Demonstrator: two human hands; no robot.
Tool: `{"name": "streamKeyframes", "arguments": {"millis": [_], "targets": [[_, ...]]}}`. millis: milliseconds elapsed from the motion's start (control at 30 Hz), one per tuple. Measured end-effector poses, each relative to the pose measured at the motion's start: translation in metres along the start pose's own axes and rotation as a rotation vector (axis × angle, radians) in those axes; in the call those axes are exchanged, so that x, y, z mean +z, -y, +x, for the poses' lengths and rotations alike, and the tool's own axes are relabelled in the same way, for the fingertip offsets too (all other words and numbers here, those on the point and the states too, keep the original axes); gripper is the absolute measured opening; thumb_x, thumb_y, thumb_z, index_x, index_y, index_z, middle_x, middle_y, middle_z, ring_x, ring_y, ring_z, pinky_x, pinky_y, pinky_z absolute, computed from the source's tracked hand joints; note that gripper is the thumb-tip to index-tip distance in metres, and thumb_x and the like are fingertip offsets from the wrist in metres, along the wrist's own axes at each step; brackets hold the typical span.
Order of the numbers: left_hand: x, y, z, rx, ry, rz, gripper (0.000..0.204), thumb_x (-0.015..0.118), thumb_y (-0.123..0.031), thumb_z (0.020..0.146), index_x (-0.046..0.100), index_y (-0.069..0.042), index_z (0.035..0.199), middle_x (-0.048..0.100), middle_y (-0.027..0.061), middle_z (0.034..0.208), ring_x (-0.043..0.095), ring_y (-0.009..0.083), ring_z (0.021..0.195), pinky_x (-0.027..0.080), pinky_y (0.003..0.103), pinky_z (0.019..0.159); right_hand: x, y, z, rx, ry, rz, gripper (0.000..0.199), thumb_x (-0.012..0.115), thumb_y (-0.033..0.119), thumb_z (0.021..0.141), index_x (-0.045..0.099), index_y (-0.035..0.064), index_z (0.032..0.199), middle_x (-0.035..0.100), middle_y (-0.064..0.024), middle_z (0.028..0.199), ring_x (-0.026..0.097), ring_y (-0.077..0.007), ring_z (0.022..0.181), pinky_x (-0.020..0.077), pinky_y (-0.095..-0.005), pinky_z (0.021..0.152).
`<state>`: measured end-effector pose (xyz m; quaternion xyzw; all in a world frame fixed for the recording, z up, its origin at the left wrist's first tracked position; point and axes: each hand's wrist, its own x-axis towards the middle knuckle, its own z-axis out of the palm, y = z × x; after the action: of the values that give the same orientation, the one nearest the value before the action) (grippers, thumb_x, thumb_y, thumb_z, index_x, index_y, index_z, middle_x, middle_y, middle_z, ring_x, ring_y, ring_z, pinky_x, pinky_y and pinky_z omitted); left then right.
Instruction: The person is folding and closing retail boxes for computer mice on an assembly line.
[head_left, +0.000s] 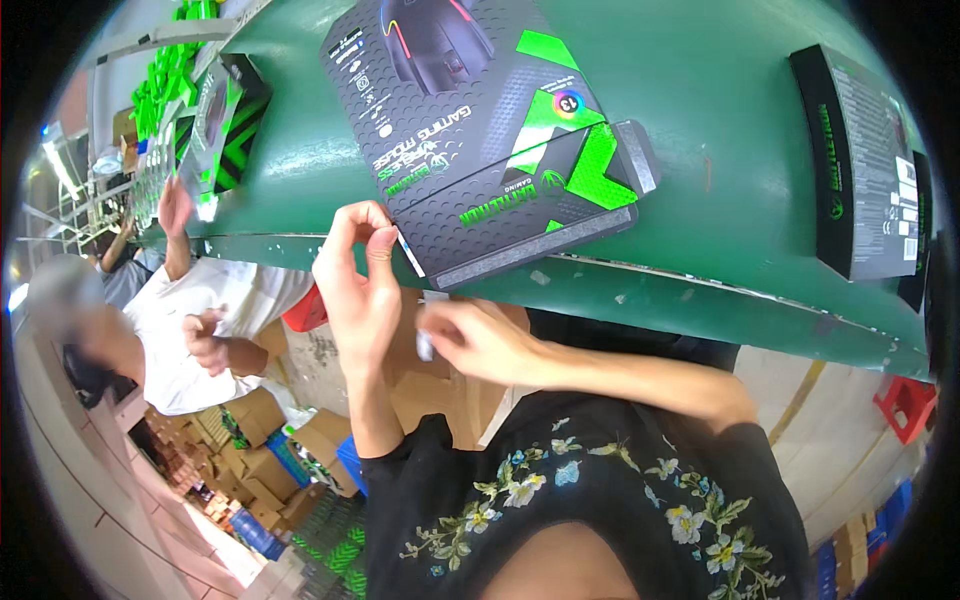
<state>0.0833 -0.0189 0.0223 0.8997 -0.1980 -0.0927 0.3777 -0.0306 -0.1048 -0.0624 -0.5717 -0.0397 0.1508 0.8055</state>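
On the computer-mouse box [460, 165] at the upper centre, white lettering [425, 140] is printed on the front, green lettering [512, 198] toward the lower edge, and a numeral is set in a rainbow-ringed badge [568, 103]. At the right, green spine lettering [826, 150], fine print [862, 120] and a barcode [910, 248] are borne by a black box [860, 235].

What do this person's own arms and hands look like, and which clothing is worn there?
The left hand and right hand are ungloved, the forearms bare. Short black sleeves belong to a black top with pale embroidered flowers.
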Motion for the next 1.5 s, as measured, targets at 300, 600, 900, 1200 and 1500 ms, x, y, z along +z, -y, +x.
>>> {"name": "streamKeyframes", "arguments": {"millis": [300,600,900,1200,1500], "targets": [[0.007,0.004,-0.025,0.186,-0.258,-0.205,0.01,0.054,-0.009,0.096,0.048,-0.002,0.093,0.054,0.0113,0.111,0.056,0.0202,0.096,0.044,0.034,0.091,-0.078,0.065,-0.074,-0.086,0.363,-0.429,0.025,0.057,0.006,0.089,0.056,-0.0025,0.113,0.061,-0.0219,0.099,0.063,-0.038,0.089,0.0524,-0.0452,0.077],[-0.077,0.07,-0.12,-0.428,-0.306,0.781,0.018,0.067,-0.014,0.09,0.073,-0.003,0.103,0.062,0.0033,0.075,0.051,0.0088,0.064,0.042,0.025,0.06,-0.196,0.21,-0.153,0.029,-0.183,-1.162,0.033,0.057,-0.011,0.076,0.063,-0.0044,0.107,0.063,-0.0182,0.1,0.064,-0.0247,0.089,0.0479,-0.0325,0.082],[-0.016,-0.019,-0.044,0.456,-0.128,0.678,0.054,0.074,-0.005,0.073,0.064,-0.011,0.125,0.069,0.0025,0.097,0.062,0.0186,0.079,0.046,0.033,0.076,-0.178,0.194,-0.087,-0.24,0.078,-1.588,0.061,0.058,-0.01,0.074,0.051,0.0014,0.133,0.06,-0.014,0.096,0.056,-0.0292,0.08,0.0452,-0.0402,0.075],[-0.015,-0.028,-0.009,0.504,0.188,0.513,0.067,0.073,0.005,0.067,0.059,-0.01,0.131,0.066,0.0021,0.08,0.061,0.0193,0.075,0.046,0.032,0.073,-0.183,0.169,-0.074,-0.365,0.21,-1.78,0.063,0.06,0.003,0.073,0.046,0.0045,0.135,0.056,-0.0079,0.084,0.058,-0.0233,0.076,0.0452,-0.0345,0.074],[-0.008,-0.042,-0.008,0.489,0.247,0.552,0.077,0.069,0.005,0.069,0.046,-0.009,0.142,0.063,0.0057,0.083,0.06,0.0232,0.076,0.045,0.034,0.076,-0.181,0.174,-0.061,-0.276,0.277,-1.725,0.071,0.059,0.0,0.073,0.04,0.0054,0.141,0.056,-0.0113,0.085,0.059,-0.0262,0.077,0.0456,-0.037,0.076]]}}
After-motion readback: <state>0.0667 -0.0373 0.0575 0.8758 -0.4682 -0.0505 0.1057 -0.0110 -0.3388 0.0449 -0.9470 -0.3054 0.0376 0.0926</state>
